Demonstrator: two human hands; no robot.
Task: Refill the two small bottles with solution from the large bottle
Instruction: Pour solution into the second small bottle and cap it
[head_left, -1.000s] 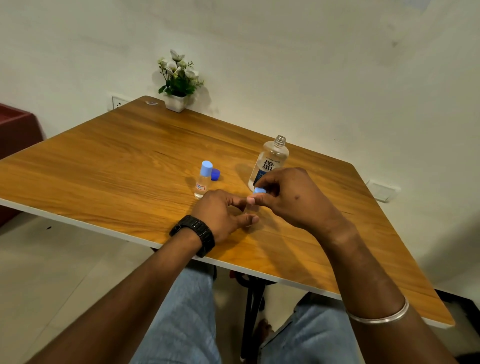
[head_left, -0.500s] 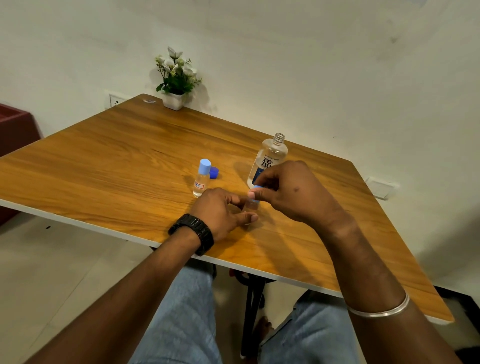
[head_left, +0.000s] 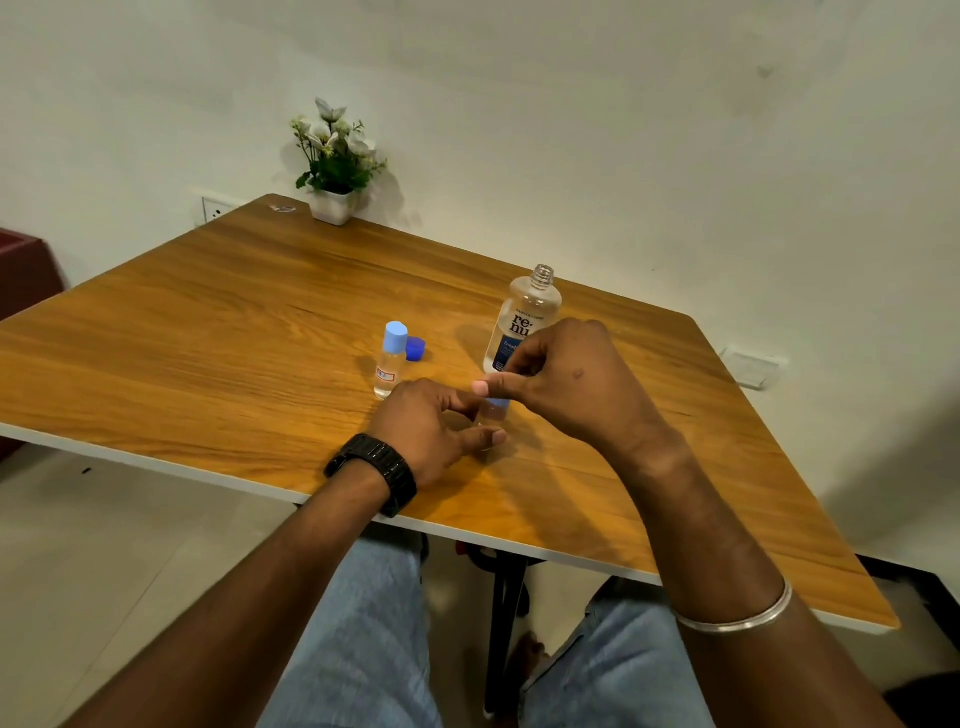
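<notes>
A wooden table is seen from the head camera, looking forward and down, set against a pale wall. Near the middle of the table, a small clear bottle is held between two hands. The left hand, with a black watch on its wrist, is curled around the lower part of this bottle, thumb and fingers closed on it. The right hand, with a silver bangle on its forearm, is pinched from above on the bottle's light blue cap, the thumb pressed across the cap's front. Whether the cap is fully seated cannot be told, since most of it is covered by the fingers. Just left of the hands, a second small bottle is stood upright with its light blue cap on and clear liquid inside. A loose dark blue cap is seen lying just beside it, to its right and slightly behind. Behind the right hand, the large bottle is stood upright and uncapped, its threaded neck bare and its lower label partly hidden by the knuckles. At the far edge of the table, a white pot of white flowers is placed against the wall. Below the table edge, blue jeans are seen on the person's knees.
</notes>
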